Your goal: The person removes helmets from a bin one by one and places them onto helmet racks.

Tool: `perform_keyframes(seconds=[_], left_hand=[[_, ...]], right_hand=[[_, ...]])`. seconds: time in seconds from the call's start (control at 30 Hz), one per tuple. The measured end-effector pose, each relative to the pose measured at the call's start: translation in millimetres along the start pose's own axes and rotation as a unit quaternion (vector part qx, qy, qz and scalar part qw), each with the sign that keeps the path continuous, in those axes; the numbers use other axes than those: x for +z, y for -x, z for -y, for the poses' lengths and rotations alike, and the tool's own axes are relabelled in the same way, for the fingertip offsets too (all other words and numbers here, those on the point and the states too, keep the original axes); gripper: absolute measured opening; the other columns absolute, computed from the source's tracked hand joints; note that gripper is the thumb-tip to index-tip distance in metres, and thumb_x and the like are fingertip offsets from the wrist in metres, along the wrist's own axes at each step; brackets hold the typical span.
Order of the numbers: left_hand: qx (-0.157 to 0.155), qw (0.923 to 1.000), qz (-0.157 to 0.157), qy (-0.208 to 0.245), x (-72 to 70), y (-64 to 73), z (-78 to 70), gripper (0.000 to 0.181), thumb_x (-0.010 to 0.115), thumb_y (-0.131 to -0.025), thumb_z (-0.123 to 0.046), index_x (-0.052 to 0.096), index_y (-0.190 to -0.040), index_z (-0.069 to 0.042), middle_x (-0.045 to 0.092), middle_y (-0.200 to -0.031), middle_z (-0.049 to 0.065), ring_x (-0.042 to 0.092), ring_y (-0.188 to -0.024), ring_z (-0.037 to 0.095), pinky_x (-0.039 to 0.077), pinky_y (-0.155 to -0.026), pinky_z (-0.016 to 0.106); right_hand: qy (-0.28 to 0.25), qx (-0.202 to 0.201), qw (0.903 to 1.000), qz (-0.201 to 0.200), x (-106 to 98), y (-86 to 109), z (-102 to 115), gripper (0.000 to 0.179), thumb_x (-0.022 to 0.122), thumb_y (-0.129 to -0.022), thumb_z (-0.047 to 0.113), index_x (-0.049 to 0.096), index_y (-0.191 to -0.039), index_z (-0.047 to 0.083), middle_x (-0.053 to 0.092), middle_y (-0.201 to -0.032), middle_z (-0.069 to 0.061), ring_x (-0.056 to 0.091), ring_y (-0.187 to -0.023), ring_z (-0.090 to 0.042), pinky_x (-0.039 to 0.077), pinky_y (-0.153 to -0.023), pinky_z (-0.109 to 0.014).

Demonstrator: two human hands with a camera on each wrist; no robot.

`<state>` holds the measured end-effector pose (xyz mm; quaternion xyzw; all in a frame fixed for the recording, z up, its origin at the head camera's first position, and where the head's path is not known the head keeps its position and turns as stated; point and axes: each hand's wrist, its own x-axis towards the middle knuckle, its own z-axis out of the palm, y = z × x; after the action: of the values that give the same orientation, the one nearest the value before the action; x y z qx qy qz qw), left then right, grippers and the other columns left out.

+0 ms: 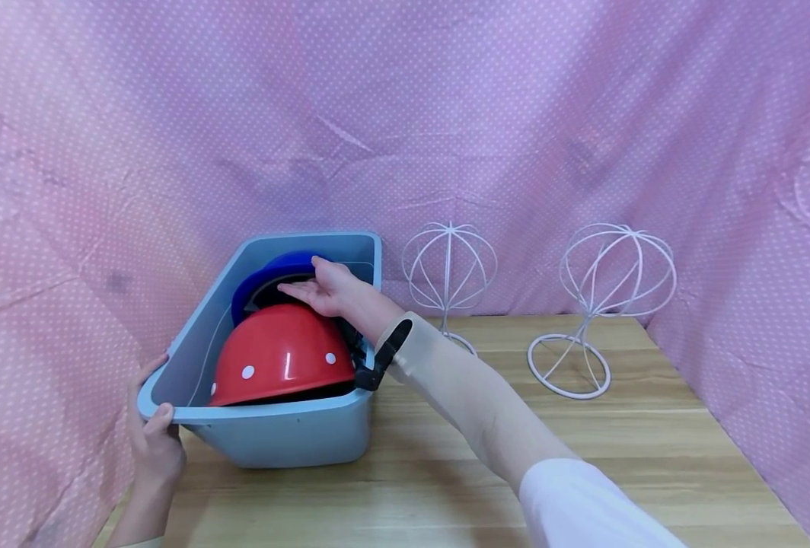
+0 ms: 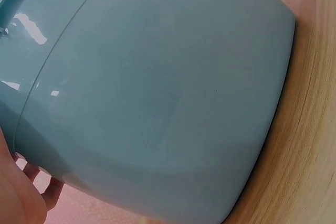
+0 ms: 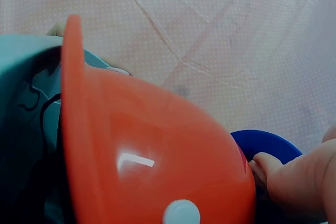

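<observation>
A light blue plastic bin (image 1: 302,434) stands on the table, tilted in the head view. In it a red helmet (image 1: 275,354) with white dots lies at the near side, and behind that a blue helmet (image 1: 278,268) shows its rim and dark inside. My left hand (image 1: 154,441) grips the bin's front left corner, thumb over the rim. Reaching in over the right wall, my right hand (image 1: 323,288) is between the two helmets, its fingers extended across the blue helmet's opening. In the right wrist view its fingertips are close against the red helmet (image 3: 157,135).
Two white wire stands with round cage tops, one nearer (image 1: 449,266) and one farther right (image 1: 617,270), stand on the wooden table (image 1: 460,479) right of the bin. Pink dotted cloth (image 1: 405,91) hangs around the back and sides.
</observation>
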<state>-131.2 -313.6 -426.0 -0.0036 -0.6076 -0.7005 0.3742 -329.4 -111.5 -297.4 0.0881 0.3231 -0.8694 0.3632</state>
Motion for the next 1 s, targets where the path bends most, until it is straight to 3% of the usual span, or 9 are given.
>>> perform_keyframes(seconds=[0.17,0.4,0.7,1.0], left_hand=[[0.008,0.9999,-0.008,-0.003,3.9,-0.6,-2.4,0.070,0.044,-0.082,-0.012,0.052,-0.151,-0.005,0.059,-0.138,0.006,0.054,-0.122,0.018,0.046,-0.094,0.020],[0.022,0.9997,0.001,0.014,1.7,-2.7,7.4,0.066,0.042,-0.083,-0.010,0.057,-0.147,-0.007,0.060,-0.135,0.005,0.054,-0.119,0.018,0.045,-0.092,0.021],[0.002,0.9997,-0.026,-0.002,5.5,2.6,2.7,0.068,0.042,-0.081,-0.011,0.057,-0.147,-0.010,0.060,-0.133,0.005,0.054,-0.119,0.018,0.045,-0.093,0.021],[0.004,0.9996,-0.019,-0.018,6.4,2.1,-2.6,0.072,0.046,-0.081,-0.015,0.052,-0.151,-0.004,0.059,-0.136,0.005,0.053,-0.122,0.018,0.044,-0.093,0.022]], right_hand=[[-0.003,0.009,1.0000,-0.001,0,-4.2,4,0.064,0.041,-0.115,0.027,0.020,-0.166,-0.006,0.032,-0.169,-0.031,0.041,-0.156,-0.042,0.036,-0.126,-0.042],[-0.023,0.016,0.9996,-0.006,-12,-8.5,11,0.065,0.045,-0.114,0.026,0.024,-0.164,-0.010,0.033,-0.168,-0.032,0.042,-0.155,-0.043,0.038,-0.124,-0.042],[-0.073,0.024,0.9970,0.013,-22,-5.2,9,0.056,0.042,-0.113,0.012,0.027,-0.160,-0.014,0.033,-0.168,-0.031,0.035,-0.158,-0.043,0.036,-0.125,-0.039],[-0.013,0.001,0.9998,0.013,-19,10.1,2,0.053,0.050,-0.109,0.006,0.037,-0.158,-0.008,0.045,-0.162,-0.028,0.043,-0.154,-0.043,0.037,-0.124,-0.048]])
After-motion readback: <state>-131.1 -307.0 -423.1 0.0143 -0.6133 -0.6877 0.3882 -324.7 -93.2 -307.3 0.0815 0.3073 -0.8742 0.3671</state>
